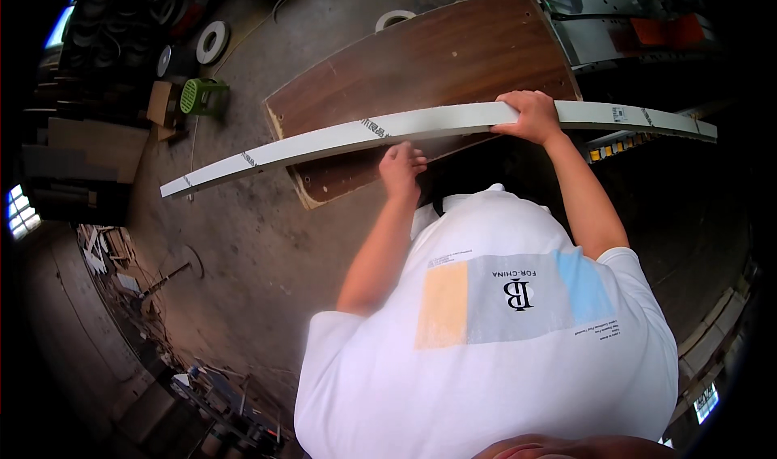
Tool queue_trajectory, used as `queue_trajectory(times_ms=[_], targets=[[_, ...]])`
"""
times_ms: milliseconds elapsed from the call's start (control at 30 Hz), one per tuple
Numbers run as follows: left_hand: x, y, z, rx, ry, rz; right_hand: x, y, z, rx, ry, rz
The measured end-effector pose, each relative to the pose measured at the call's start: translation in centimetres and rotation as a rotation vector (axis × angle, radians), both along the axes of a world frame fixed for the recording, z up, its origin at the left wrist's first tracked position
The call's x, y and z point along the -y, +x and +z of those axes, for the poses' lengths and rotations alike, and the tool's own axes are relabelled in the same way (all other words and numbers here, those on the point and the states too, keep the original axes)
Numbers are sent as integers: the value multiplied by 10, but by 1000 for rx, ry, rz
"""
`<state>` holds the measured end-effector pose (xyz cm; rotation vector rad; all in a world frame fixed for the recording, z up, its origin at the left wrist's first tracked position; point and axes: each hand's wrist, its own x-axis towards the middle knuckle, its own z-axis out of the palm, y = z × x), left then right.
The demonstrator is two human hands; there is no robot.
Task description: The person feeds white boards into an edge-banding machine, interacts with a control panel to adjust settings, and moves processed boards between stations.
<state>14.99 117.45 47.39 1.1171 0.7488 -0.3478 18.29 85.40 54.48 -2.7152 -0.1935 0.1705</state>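
Observation:
A long, narrow white board [445, 121] stretches across in front of me, with dark printed marks along its face. My right hand [530, 117] is closed around it right of the middle, the thumb on the near side and the fingers over the far edge. Just below the board's near edge is my left hand [402, 170], its fingers curled in. Whether those fingers hold anything is hidden, and I cannot tell if they touch the board. Under the board lies a brown wood-grain tabletop [437, 54] with worn, pale edges.
Metal machinery with an orange-red part [668, 31] stands at the far right, a row of yellow pieces [619, 148] below it. A green stool [204, 96] and white rolls [213, 42] are at the far left. Scrap pieces [121, 273] litter the left floor.

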Motion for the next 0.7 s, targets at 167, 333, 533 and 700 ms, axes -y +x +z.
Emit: queue_trajectory(times_ms=[167,333,533,700], targets=[[-11,0,6,28,-8,7,-1,-1,1,-8,-10,-4],[-26,7,1,27,39,171,-3,0,4,-20,-16,-11],[-14,12,26,-11,106,-220,-4,0,5,-25,-2,-17],[-5,8,11,2,76,-127,-2,0,2,-16,-2,-9]])
